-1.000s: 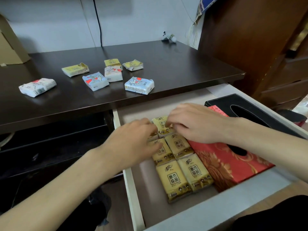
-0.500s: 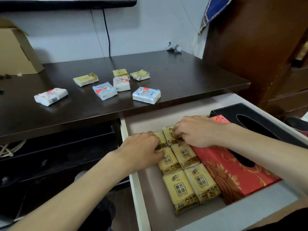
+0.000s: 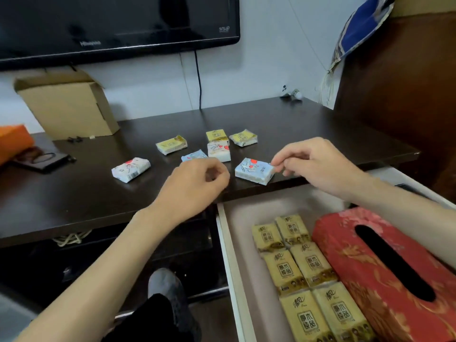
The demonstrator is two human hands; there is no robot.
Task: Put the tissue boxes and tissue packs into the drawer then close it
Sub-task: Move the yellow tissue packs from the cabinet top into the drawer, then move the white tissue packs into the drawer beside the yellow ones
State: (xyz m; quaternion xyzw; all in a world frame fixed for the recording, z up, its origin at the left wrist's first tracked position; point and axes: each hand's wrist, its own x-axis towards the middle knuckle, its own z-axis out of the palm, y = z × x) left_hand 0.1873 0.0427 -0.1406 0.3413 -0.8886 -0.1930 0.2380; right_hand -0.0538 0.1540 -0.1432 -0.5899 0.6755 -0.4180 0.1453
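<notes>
The drawer (image 3: 228, 255) stands open at the lower right. Inside lie several yellow tissue packs (image 3: 283, 270) in rows beside a red patterned tissue box (image 3: 350, 255). On the dark table (image 3: 74, 201), my right hand (image 3: 318, 166) pinches the right corner of a blue-and-white tissue pack (image 3: 251, 170) that rests near the table's front edge. My left hand (image 3: 195, 183) hovers loosely curled and holds nothing, just in front of a light-blue pack (image 3: 193, 155). Other packs lie behind: a white one with red hearts (image 3: 219, 150), yellow ones (image 3: 171, 144) and a white one at the left (image 3: 130, 169).
A television (image 3: 111, 25) hangs above the table. A cardboard box (image 3: 69, 107) leans at the back left, near an orange object (image 3: 12, 141) and a flat black item (image 3: 42, 157). A dark wooden cabinet (image 3: 399, 95) rises on the right. My foot (image 3: 167, 287) is below the table.
Both hands have left the yellow packs in the drawer and come up over the table. The right hand now holds a corner of the blue-and-white pack. The view has tilted upward.
</notes>
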